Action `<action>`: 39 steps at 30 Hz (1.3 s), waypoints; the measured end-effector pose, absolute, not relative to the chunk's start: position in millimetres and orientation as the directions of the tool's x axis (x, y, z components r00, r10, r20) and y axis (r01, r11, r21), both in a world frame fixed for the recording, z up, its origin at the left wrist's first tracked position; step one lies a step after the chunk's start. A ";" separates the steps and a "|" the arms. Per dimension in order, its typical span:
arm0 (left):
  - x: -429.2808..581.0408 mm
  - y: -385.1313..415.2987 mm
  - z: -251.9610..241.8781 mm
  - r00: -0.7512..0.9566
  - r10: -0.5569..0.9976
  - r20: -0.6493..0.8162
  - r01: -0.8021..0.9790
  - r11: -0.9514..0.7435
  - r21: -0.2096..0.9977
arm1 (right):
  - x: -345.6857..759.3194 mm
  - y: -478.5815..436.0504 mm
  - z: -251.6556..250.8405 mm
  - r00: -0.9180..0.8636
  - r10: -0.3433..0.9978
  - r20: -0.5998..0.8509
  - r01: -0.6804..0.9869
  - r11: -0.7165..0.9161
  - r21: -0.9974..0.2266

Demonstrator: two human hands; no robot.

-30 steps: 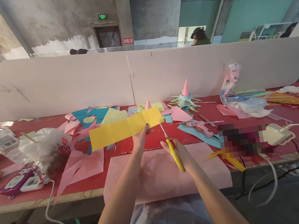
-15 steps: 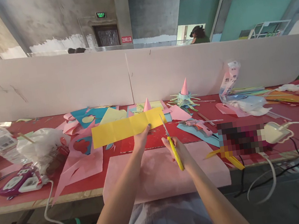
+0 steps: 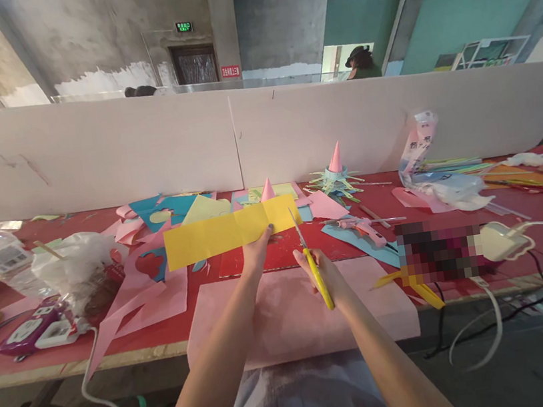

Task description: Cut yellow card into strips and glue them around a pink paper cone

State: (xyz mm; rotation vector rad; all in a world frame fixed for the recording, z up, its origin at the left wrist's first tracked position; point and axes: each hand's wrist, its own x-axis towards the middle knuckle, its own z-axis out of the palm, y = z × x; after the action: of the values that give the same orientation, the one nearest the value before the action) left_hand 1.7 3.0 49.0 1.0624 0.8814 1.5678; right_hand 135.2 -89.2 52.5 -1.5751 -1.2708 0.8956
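"How do we have our hands?"
"Apart. Our left hand (image 3: 256,250) grips the lower edge of a yellow paper strip (image 3: 220,234), which reaches out to nine o'clock and ends at two."
"And our right hand (image 3: 331,276)?"
"At four o'clock from the left, wrapped around the yellow-handled scissors (image 3: 320,284). The blades point between eleven and twelve, by the strip's right end; we cannot tell whether they touch it."
"What lies around us?"
"On the red counter (image 3: 381,199), a pink glue gun (image 3: 365,229) at two o'clock from our right hand, a pink-coned paper figure (image 3: 335,161) at one, and a pink sheet (image 3: 301,324) at six, beneath our forearms."
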 end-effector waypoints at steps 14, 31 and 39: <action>-1.9 6.4 46.8 -0.132 0.972 0.197 -0.376 -0.233 0.897 | 136.7 -88.2 46.6 0.136 0.990 -0.047 0.276 -0.083 -0.958; -0.3 3.5 49.5 -0.091 0.973 0.212 -0.352 -0.231 0.907 | 135.8 -89.7 53.6 0.162 0.987 -0.016 0.290 -0.063 -0.955; 0.6 3.4 49.8 -0.099 0.974 0.205 -0.353 -0.227 0.908 | 135.2 -91.3 55.2 0.154 0.988 -0.005 0.297 -0.051 -0.954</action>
State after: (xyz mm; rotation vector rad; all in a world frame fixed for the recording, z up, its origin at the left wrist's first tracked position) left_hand 0.6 3.4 49.8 1.0510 0.8558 1.5659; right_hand 135.2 -91.3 55.2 -1.5189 -1.2954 0.9554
